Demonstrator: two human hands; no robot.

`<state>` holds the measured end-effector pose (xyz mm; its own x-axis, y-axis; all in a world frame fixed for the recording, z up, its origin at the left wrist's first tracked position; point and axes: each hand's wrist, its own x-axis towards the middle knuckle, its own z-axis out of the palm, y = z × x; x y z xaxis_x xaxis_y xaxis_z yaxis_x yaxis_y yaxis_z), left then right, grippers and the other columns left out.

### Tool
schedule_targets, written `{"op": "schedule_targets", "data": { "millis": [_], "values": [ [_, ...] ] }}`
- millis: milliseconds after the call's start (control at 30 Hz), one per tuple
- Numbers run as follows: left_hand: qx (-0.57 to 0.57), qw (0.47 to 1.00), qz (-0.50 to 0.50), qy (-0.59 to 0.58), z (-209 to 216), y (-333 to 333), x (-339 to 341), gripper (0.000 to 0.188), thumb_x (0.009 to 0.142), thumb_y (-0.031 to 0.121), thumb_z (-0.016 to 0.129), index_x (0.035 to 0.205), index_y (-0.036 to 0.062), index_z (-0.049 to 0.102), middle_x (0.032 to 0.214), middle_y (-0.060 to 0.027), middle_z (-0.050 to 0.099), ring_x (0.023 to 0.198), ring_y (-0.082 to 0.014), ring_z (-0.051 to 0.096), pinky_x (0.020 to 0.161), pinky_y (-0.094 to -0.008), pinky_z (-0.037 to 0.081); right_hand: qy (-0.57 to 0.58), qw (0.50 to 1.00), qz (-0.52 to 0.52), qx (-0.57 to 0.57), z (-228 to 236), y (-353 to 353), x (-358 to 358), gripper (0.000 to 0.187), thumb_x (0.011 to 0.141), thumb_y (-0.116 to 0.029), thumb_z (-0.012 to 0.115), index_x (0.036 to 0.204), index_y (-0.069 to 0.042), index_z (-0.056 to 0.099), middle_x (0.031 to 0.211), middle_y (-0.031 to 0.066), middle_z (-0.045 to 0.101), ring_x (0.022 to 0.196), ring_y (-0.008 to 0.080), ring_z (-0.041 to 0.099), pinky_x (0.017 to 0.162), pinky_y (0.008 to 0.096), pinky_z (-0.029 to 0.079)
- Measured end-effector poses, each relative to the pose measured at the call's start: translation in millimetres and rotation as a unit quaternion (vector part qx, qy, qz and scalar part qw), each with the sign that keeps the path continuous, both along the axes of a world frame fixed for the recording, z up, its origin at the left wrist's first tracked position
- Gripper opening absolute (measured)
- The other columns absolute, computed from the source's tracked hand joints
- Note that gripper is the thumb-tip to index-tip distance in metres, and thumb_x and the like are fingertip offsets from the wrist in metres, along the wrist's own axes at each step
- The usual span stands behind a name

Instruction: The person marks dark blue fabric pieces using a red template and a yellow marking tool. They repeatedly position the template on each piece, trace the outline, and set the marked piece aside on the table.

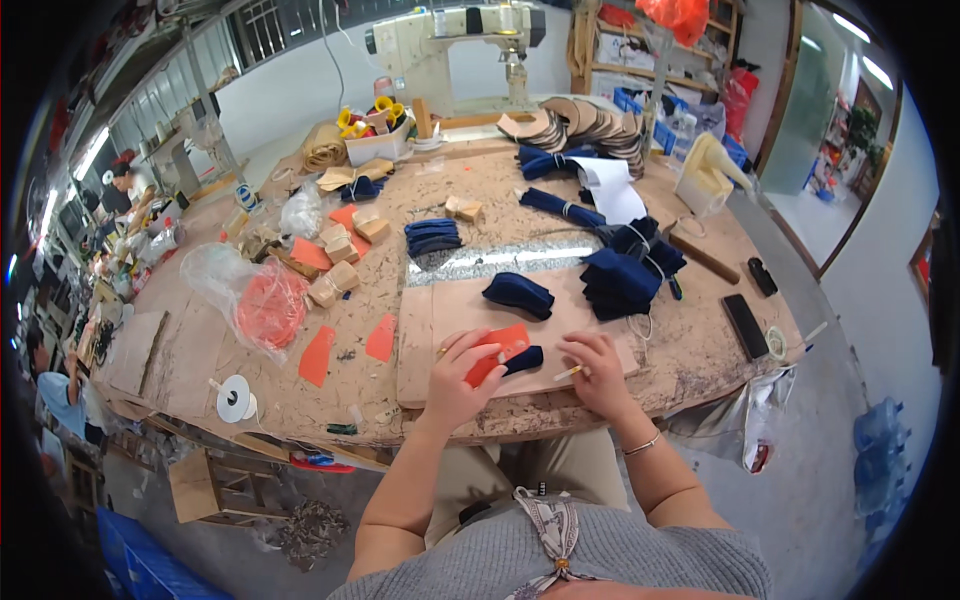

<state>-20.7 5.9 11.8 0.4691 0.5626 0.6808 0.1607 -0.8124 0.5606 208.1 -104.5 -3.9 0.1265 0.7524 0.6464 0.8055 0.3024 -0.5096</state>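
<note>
At the lower centre of the frame, a person's two bare hands worked over a tan board (450, 300) on a cluttered surface (200, 320). The left hand (466, 378) had its fingers pinching a flat orange piece (511, 341) along its left side. That piece was held at the centre, in front of a small dark blue cloth piece (526, 360); whether the two touched could not be told. The right hand (596, 374), just to the right, had its fingers closed around a slim pale stick (568, 372), perhaps a marking tool, its tip close to the cloth.

Above lay a folded blue bundle (518, 295), with a larger dark blue pile (625, 280) to its right. More orange sheets (317, 356) lay left of the board.

The step seemed to pair orange piece with cloth. Doing it well likely called for smoothing the cloth first, matching the edges, pressing the orange piece flat with spread left fingertips, and keeping the stick upright and light so that the cloth did not creep.
</note>
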Motion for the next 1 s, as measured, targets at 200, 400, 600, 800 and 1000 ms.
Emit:
{"op": "schedule_targets", "data": {
  "millis": [200,400,600,800,1000],
  "values": [
    [-0.01,0.985,-0.076,0.155,-3,17,19,0.026,0.076,0.009,0.075,0.101,0.0072,0.071,0.128,-0.0117,0.063,0.12,-0.0316,0.056,0.101,-0.0414,0.046,0.065,0.982,-0.113,0.133,-10,-12,11,0.027,0.102,-0.024,0.049,0.101,-0.004,0.067,0.101,0.0108,0.065,0.098,0.0294,0.053,0.092,0.0401,0.04],
    [-0.045,0.976,-0.078,0.197,-7,16,26,0.027,0.076,0.01,0.073,0.103,0.0082,0.071,0.126,-0.0117,0.064,0.12,-0.0317,0.057,0.102,-0.0415,0.046,0.363,0.928,-0.054,0.07,-39,-17,16,0.037,0.105,-0.031,0.045,0.097,-0.003,0.067,0.093,0.008,0.066,0.079,0.0142,0.057,0.075,0.0276,0.046],
    [-0.045,0.985,-0.032,0.162,-16,14,25,0.027,0.076,0.01,0.073,0.103,0.0058,0.07,0.125,-0.012,0.064,0.119,-0.0317,0.056,0.1,-0.0411,0.047,0.492,0.87,-0.016,-0.017,-7,10,-4,0.018,0.097,-0.008,0.061,0.113,0.0,0.058,0.096,0.0081,0.067,0.081,0.0111,0.064,0.073,0.0233,0.053],
    [-0.04,0.986,-0.019,0.16,-17,9,25,0.025,0.077,0.012,0.072,0.102,0.0077,0.07,0.124,-0.0125,0.063,0.117,-0.0352,0.055,0.1,-0.0451,0.044,0.481,0.874,0.017,-0.067,-4,23,-11,0.029,0.091,-0.006,0.068,0.117,0.001,0.057,0.092,0.008,0.068,0.083,0.0124,0.067,0.076,0.0255,0.055],
    [-0.018,0.984,-0.012,0.176,-15,10,27,0.025,0.077,0.011,0.073,0.101,0.0061,0.069,0.123,-0.0115,0.063,0.117,-0.0341,0.055,0.1,-0.0441,0.044,0.371,0.924,0.002,-0.093,-12,37,-9,0.018,0.091,-0.006,0.069,0.107,-0.001,0.062,0.082,0.0032,0.068,0.075,0.0081,0.066,0.068,0.0244,0.052]
  ]
}}
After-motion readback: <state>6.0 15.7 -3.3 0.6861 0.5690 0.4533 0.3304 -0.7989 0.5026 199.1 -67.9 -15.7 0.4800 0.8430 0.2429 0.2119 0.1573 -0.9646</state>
